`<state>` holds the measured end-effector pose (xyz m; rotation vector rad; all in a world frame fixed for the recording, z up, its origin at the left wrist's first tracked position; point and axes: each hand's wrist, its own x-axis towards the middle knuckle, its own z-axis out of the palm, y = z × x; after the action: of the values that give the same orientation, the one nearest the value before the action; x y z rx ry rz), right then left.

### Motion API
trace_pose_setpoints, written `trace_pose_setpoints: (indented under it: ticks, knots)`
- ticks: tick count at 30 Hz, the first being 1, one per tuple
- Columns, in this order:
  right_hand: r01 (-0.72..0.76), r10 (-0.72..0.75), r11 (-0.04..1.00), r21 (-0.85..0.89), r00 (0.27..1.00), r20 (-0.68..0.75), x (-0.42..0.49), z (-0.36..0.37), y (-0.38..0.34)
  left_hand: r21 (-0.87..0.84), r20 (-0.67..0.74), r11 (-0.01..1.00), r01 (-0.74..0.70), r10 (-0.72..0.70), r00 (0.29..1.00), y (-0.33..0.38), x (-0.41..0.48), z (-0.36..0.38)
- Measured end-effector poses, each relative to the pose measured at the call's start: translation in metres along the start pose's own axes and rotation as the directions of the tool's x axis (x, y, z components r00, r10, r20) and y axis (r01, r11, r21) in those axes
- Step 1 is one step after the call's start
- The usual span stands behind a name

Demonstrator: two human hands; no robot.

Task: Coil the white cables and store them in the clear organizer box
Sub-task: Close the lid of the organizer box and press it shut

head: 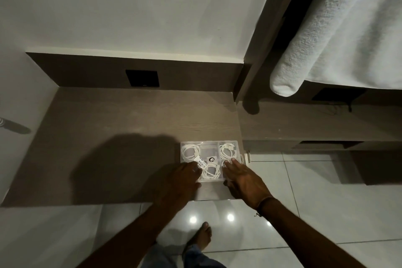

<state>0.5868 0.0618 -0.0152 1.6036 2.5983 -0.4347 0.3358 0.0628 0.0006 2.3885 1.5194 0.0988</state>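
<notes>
The clear organizer box (pixel 212 160) sits on the brown wood-grain surface (pixel 130 126), close to its right-hand edge and toward the near side. Its lid appears to be down, with a barcode label (pixel 201 161) and a small round black sticker (pixel 212 159) showing on top. Through the plastic, coiled white cables are visible in separate compartments: one coil (pixel 191 150) at the far left, one coil (pixel 228 150) at the far right, and a third coil (pixel 210 171) in the near middle. A narrow compartment between the two far coils looks bare.

Both hands rest on the near part of the box. The left hand (pixel 180 178) lies palm down over the near-left corner, its fingers (pixel 196 167) loosely curled and touching the lid beside the barcode label; they do not close around anything. The right hand (pixel 245 178) lies flat over the near-right corner, its fingers (pixel 231 164) stretched out and spread on the lid, gripping nothing. A dark band (pixel 264 202) circles the right wrist.

A small white latch tab (pixel 247 157) sticks out from the right side of the box, past the edge of the surface. Behind the surface, a dark panel holds a black socket plate (pixel 142 78). To the upper right hangs a rolled white towel (pixel 322 35). Below, glossy pale floor tiles (pixel 304 191) reflect two ceiling lights, and a bare foot (pixel 201 236) stands on them.
</notes>
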Motion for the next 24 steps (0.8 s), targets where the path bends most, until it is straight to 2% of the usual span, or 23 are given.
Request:
trace_pose_setpoints:
  ticks: [3,7,10,14,17,21,24]
  knots:
    - [-0.026,0.027,0.999,-0.048,0.999,0.029,-0.004,0.003,-0.011,0.186,-0.074,0.977,-0.106,0.122,0.990,0.004,-0.008,0.010]
    - [-0.057,0.055,0.996,-0.062,0.998,-0.024,-0.006,0.005,-0.015,0.279,-0.142,0.949,-0.147,0.192,0.971,0.000,-0.011,0.026]
    - [-0.096,0.098,0.993,-0.074,0.995,0.022,-0.007,0.010,-0.021,0.276,-0.134,0.955,-0.113,0.155,0.979,0.002,-0.005,0.029]
    - [-0.142,0.144,0.987,-0.076,0.989,0.018,-0.009,0.005,-0.029,0.227,-0.011,0.973,-0.047,0.051,0.999,0.007,-0.004,0.032]
    - [-0.157,0.157,0.987,-0.044,0.988,-0.012,-0.011,0.011,-0.028,0.251,-0.021,0.967,-0.037,0.043,0.999,0.006,-0.004,0.035]
    - [-0.148,0.155,0.985,-0.087,0.985,0.078,-0.012,0.018,-0.018,0.278,-0.037,0.960,-0.021,0.033,0.999,0.006,-0.006,0.041]
    - [-0.151,0.155,0.984,-0.092,0.987,0.031,-0.012,0.016,-0.022,0.307,-0.033,0.951,-0.037,0.049,0.998,0.006,-0.007,0.048]
